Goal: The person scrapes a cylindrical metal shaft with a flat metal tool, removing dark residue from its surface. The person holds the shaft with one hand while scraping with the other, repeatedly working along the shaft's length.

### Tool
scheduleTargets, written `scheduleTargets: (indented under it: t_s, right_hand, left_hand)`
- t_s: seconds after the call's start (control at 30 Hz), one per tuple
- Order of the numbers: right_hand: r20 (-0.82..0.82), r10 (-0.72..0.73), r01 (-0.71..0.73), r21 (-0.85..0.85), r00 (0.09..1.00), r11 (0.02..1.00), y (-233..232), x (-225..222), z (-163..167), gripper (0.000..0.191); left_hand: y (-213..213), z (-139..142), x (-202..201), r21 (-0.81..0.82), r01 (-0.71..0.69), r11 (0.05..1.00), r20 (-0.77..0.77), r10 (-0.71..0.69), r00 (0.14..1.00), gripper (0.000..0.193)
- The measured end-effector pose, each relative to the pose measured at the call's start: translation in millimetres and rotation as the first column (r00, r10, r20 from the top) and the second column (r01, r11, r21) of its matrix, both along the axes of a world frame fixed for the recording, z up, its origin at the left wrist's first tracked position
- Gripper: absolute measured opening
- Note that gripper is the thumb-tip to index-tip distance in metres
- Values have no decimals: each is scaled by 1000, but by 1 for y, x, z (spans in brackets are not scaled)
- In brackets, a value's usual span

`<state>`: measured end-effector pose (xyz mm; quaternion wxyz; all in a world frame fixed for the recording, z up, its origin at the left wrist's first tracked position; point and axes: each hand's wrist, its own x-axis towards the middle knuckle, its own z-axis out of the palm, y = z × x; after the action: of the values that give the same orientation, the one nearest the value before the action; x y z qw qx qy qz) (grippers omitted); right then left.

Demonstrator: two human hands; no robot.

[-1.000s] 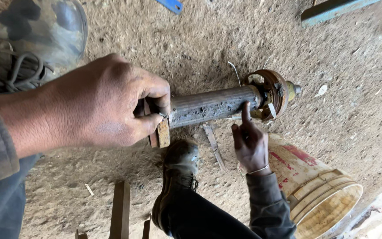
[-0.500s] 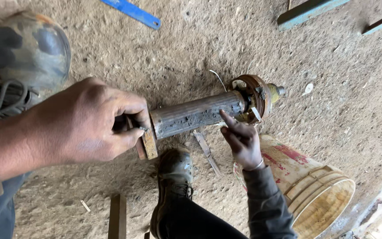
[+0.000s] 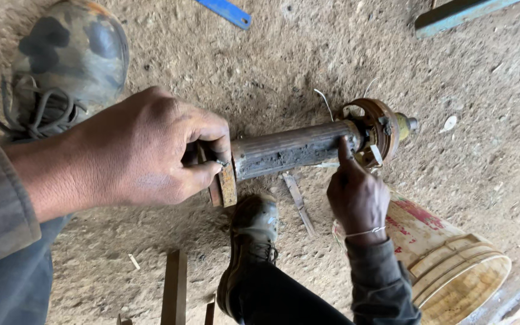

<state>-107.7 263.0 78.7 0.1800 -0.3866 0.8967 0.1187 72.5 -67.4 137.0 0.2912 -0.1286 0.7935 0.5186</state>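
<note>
Far left: a mottled green-and-black camouflage lace-up shoe (image 3: pixel 67 54) sits on the packed dirt floor (image 3: pixel 272 60), toe pointing away, prob. planted as a brace close to the work.

Next, the left hand (image 3: pixel 145 150) comes in from the L edge in a grey-brown sleeve. The forearm is about level, wrist straight, back of the hand facing up. Its fingers are curled tight and pressed together, w/ the thumb closed under them, clamped round the near end of a long, grimy grey steel shaft (image 3: pixel 290 149). Just by the fingertips is a rusty flat rectangular end plate (image 3: pixel 229 188). The grip looks meant to steady the shaft and stop it rolling. The shaft lies across mid-frame, running right and slightly up, low over the dirt.

Below it is a worn dark boot (image 3: pixel 254 225) on a black-trousered leg, w/ a thin flat metal strip (image 3: pixel 299 204) lying beside it.

Further right, a smaller hand in a charcoal sleeve (image 3: pixel 359 198) seems to be another person's. It rises from the bottom edge w/ the index finger straight and pressed on the shaft's far end. The other fingers are folded.

Beyond that finger is a rusty round brake-drum hub (image 3: pixel 380 123), then a cream-and-red plastic bucket (image 3: pixel 452 259) lying on its side.

The wearer's right hand isn't in shot.
</note>
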Motion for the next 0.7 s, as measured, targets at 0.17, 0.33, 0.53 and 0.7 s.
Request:
scheduleTargets:
  t_s: [0.17,0.33,0.53,0.7]
  right_hand:
    - [133,-39,67,-218,990,974,-2,-17,7,50]
    - [252,149,-16,-464,956,886,-8,-3,3,43]
    - [270,-23,124,-365,963,923,-20,43,-6,55]
    - [496,-183,422,-427,849,800,-26,56,-5,57]
  left_hand:
    - [6,-10,3,51,-28,998,-153,36,988,16]
    - [2,-13,8,32,-20,999,-126,24,992,13]
    - [2,-9,3,72,-36,997,-171,48,984,13]
    - [1,0,1,43,-34,998,-68,37,997,16]
